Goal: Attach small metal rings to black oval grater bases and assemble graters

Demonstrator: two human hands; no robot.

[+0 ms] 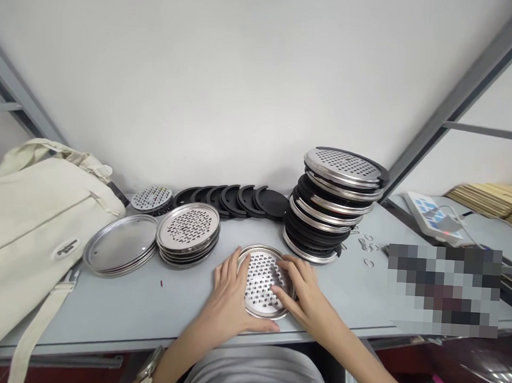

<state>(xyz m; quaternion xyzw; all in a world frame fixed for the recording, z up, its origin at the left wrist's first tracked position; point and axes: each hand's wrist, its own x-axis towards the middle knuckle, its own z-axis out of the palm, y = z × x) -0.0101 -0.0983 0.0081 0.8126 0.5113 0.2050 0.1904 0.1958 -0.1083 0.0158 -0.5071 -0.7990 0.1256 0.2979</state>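
A round metal grater disc [261,281] with raised perforations and a shiny rim lies flat near the table's front edge, directly before me. My left hand [231,297] grips its left side, the fingers along the rim and the thumb stretched along the near edge. From the right, my right hand [302,287] holds the same disc. Its bent fingers rest on the right rim, while the thumb touches the perforated face. Beyond and left of my hands stands a stack of similar grater discs [188,228]. Plain metal round plates [120,244] are piled beside that stack.
A tall stack of metal discs and black round pieces [333,208] rises at the back right. Several black round holders [270,204] lean along the wall. Small metal rings [368,262] lie right. A cream bag [41,219] covers the left side; a power strip [434,217] sits far right.
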